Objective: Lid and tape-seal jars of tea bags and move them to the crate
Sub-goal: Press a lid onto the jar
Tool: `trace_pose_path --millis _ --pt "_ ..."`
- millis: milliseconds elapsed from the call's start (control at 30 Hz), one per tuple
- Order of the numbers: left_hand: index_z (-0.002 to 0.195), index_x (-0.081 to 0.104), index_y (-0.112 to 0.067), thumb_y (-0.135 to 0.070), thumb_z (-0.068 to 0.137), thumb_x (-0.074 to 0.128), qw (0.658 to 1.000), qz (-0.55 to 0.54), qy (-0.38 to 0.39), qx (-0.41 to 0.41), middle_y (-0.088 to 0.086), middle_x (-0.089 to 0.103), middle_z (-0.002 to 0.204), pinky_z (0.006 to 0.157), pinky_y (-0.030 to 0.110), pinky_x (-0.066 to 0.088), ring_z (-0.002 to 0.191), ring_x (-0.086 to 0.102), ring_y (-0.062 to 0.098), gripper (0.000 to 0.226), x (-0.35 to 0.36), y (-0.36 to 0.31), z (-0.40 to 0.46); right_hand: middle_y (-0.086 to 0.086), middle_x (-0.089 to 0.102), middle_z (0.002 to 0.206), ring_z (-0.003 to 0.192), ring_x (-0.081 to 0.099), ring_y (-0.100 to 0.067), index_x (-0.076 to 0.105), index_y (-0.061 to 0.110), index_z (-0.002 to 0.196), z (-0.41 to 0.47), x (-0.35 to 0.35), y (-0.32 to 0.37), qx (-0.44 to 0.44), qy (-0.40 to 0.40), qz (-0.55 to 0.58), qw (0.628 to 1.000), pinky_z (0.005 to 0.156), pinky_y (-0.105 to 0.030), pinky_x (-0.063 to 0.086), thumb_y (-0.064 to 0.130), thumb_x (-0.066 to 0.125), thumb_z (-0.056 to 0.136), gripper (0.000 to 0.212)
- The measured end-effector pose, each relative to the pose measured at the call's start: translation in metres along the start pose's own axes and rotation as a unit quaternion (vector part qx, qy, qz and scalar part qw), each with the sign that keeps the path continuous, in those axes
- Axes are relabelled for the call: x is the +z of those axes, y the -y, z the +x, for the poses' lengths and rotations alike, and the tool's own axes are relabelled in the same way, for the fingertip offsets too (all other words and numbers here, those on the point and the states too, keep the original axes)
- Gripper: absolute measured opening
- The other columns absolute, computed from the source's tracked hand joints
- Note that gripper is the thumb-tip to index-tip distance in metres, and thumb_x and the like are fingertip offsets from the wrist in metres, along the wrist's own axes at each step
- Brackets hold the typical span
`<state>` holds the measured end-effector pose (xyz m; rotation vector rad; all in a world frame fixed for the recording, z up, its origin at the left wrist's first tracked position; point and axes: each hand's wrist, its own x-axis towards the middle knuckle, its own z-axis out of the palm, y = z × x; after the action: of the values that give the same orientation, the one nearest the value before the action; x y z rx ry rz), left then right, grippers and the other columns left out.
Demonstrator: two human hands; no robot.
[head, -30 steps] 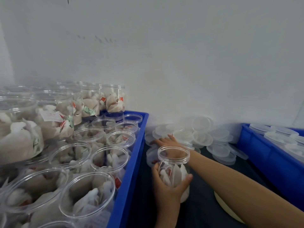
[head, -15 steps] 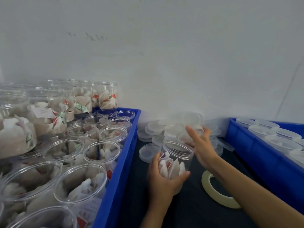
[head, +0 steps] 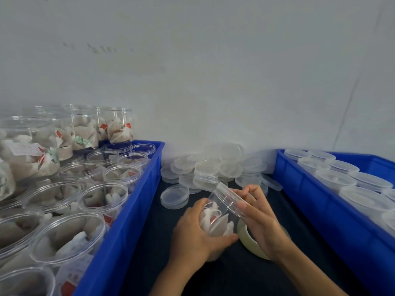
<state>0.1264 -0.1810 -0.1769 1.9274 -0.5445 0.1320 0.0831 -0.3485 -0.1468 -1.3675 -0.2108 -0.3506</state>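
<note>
Dark counter [head: 213,274] between blue crates: my left hand [head: 192,233] grips tilted jar [head: 218,218]; right fingers [head: 245,207] now pinch lid [head: 229,198] onto mouth. Lid fetched from pile; taping next.

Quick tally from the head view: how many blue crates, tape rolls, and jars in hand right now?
Blue crates: 2 (left crate, right crate)
Tape rolls: 1 (tape roll)
Jars in hand: 1 (jar, gripped by left hand, right hand on its lid)
Total: 4
</note>
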Motion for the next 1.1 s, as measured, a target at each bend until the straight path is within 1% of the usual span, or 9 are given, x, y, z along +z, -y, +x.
trace_pose_path --millis 100,300,433,600,833,900,967,1033,1100 --pt "0.125 0.05 -0.048 -0.068 0.041 0.083 0.999 -0.011 0.045 -0.014 -0.022 0.062 0.114 0.092 0.028 0.052 0.105 0.059 -0.001 0.092 -0.005 -0.003 0.002 -0.014 0.062 0.118 0.108 0.062 -0.03 0.054 0.009 0.12 0.0 -0.004 0.007 -0.02 0.049 -0.083 0.995 0.088 -0.036 0.053 0.025 0.066 0.077 0.047" --pt "0.121 0.057 -0.048 -0.051 0.05 0.087 0.972 -0.129 0.191 -0.046 -0.021 0.069 0.114 0.085 0.011 0.048 0.104 0.063 -0.005 0.077 -0.02 -0.006 0.009 -0.014 0.061 0.129 0.118 0.058 -0.031 0.059 0.014 0.13 -0.001 -0.01 0.015 0.013 0.12 -0.039 0.992 0.095 -0.036 0.051 0.022 0.065 0.081 0.051" --pt "0.123 0.055 -0.022 -0.051 0.045 0.083 0.928 -0.221 0.27 -0.133 0.0 0.069 0.117 0.09 0.033 0.055 0.105 0.067 0.018 0.088 -0.026 -0.006 0.009 -0.01 0.064 0.127 0.116 0.06 -0.027 0.067 0.019 0.122 -0.003 -0.016 0.02 0.048 0.162 0.03 0.985 0.094 -0.036 0.052 0.021 0.066 0.075 0.047" --pt "0.116 0.06 -0.014 -0.057 0.048 0.089 0.844 -0.361 0.354 -0.178 0.006 0.075 0.101 0.077 0.03 0.056 0.092 0.071 0.019 0.086 -0.031 -0.001 0.002 -0.008 0.059 0.133 0.121 0.057 -0.027 0.071 0.018 0.117 -0.005 -0.011 0.025 0.036 0.177 0.049 0.982 0.096 -0.039 0.051 0.018 0.067 0.073 0.044" --pt "0.116 0.068 -0.004 -0.055 0.052 0.09 0.796 -0.461 0.351 -0.175 0.018 0.066 0.109 0.087 0.04 0.053 0.097 0.064 0.029 0.084 -0.016 0.001 0.003 -0.01 0.059 0.134 0.125 0.055 -0.027 0.063 0.018 0.129 -0.001 -0.012 0.032 0.038 0.204 0.042 0.977 0.097 -0.034 0.049 0.035 0.076 0.078 0.055" --pt "0.11 0.075 -0.015 -0.059 0.051 0.088 0.819 -0.429 0.342 -0.167 0.012 0.07 0.11 0.089 0.038 0.054 0.1 0.067 0.026 0.075 -0.014 -0.005 0.003 -0.009 0.052 0.142 0.132 0.049 -0.028 0.055 0.02 0.137 0.0 -0.023 0.045 0.054 0.233 0.008 0.971 0.104 -0.037 0.045 0.031 0.069 0.083 0.057" --pt "0.112 0.072 -0.024 -0.057 0.053 0.084 0.882 -0.335 0.307 -0.127 0.006 0.072 0.111 0.09 0.036 0.055 0.102 0.069 0.022 0.069 -0.013 -0.015 0.004 -0.004 0.049 0.145 0.133 0.048 -0.026 0.047 0.028 0.142 0.001 -0.031 0.06 0.071 0.247 -0.077 0.963 0.108 -0.039 0.043 0.039 0.063 0.084 0.061" --pt "0.117 0.062 -0.023 -0.053 0.052 0.081 0.931 -0.263 0.239 -0.09 0.002 0.071 0.112 0.086 0.034 0.057 0.102 0.069 0.019 0.074 -0.009 -0.022 0.006 0.009 0.057 0.135 0.124 0.056 -0.015 0.054 0.041 0.131 0.001 -0.027 0.063 0.084 0.201 -0.183 0.958 0.099 -0.035 0.051 0.065 0.064 0.074 0.063" --pt "0.111 0.06 -0.026 -0.056 0.049 0.08 0.959 -0.216 0.174 -0.052 -0.005 0.071 0.105 0.077 0.023 0.057 0.095 0.07 0.012 0.071 -0.004 -0.027 0.005 0.018 0.062 0.124 0.114 0.061 -0.003 0.059 0.047 0.12 0.001 -0.018 0.055 0.071 0.123 -0.253 0.957 0.086 -0.026 0.055 0.072 0.063 0.068 0.058"
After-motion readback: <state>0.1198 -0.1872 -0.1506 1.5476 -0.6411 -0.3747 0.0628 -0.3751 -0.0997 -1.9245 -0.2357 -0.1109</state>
